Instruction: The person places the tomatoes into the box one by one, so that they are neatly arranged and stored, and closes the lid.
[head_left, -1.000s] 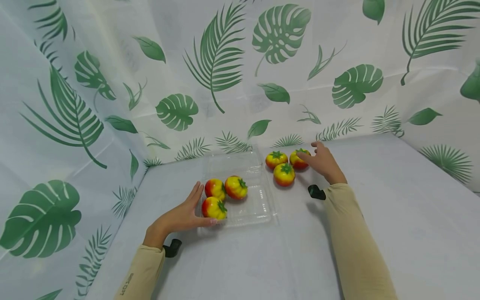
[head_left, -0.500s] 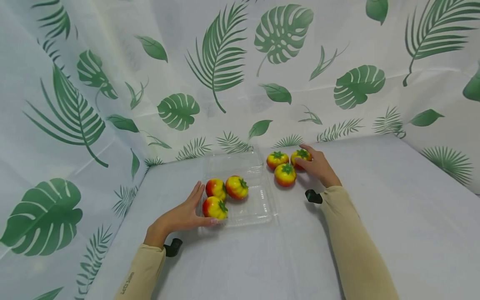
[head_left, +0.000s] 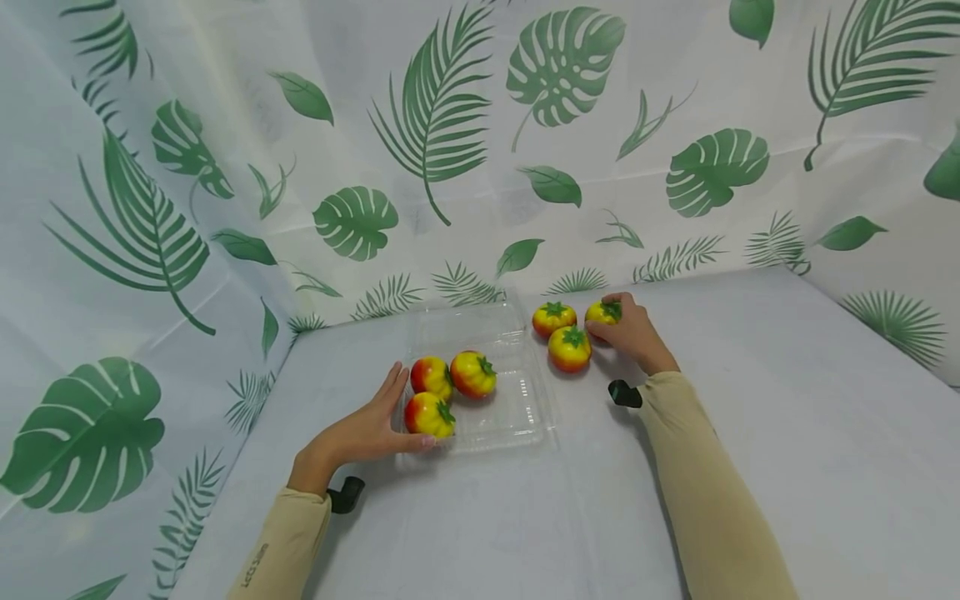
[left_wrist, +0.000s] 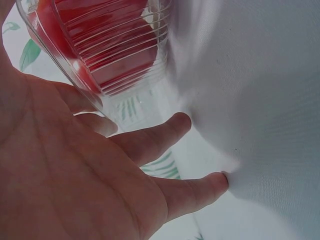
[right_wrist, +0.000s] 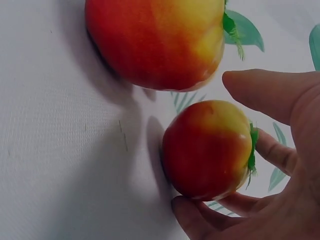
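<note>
In the head view, a clear plastic clamshell box (head_left: 506, 429) lies opened out, with three red-and-yellow artificial tomatoes (head_left: 473, 375) at its left side. My left hand (head_left: 360, 429) rests at the box's near left corner, thumb along the front edge; its fingers extend past the ribbed wall (left_wrist: 120, 55) in the left wrist view. My right hand (head_left: 633, 333) has its fingers curled round the rightmost tomato (right_wrist: 207, 150) on the table. In the right wrist view, the thumb (right_wrist: 265, 92) shows above this tomato, a gap between them. The fingers partly hide behind it.
Two more tomatoes, one at the back (head_left: 553, 319) and one in front (head_left: 569, 349), stand between the box and my right hand. Behind the white table (head_left: 480, 525) hangs a leaf-patterned curtain (head_left: 465, 100). Small black devices (head_left: 625, 393) sit at both wrists.
My right hand has come down and left onto the rightmost tomato, its fingers closing round it. That tomato has tilted slightly. My left hand and the box stay in place.
</note>
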